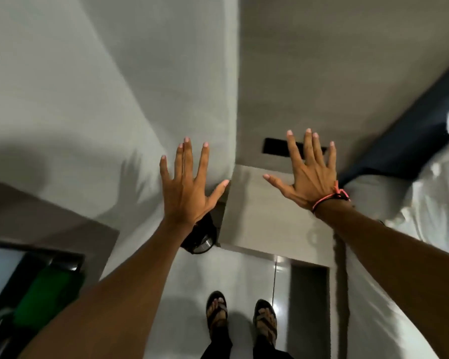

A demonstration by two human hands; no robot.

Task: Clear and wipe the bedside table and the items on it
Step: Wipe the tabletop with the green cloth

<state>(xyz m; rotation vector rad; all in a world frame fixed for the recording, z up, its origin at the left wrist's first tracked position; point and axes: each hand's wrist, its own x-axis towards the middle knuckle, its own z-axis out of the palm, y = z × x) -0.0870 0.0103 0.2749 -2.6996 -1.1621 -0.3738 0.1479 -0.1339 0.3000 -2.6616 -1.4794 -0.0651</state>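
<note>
the bed (425,203) with white linen lies at the right, and wedged between it and the wall corner sits the grey bedside table (259,216), its top looking bare from here. both the left hand (189,187) and the right hand (311,174) hover above it, fingers spread straight, holding nothing. with no cloth in hand, wiping could get skipped, and the dark round object (202,239) just left of the table might be missed.
</note>
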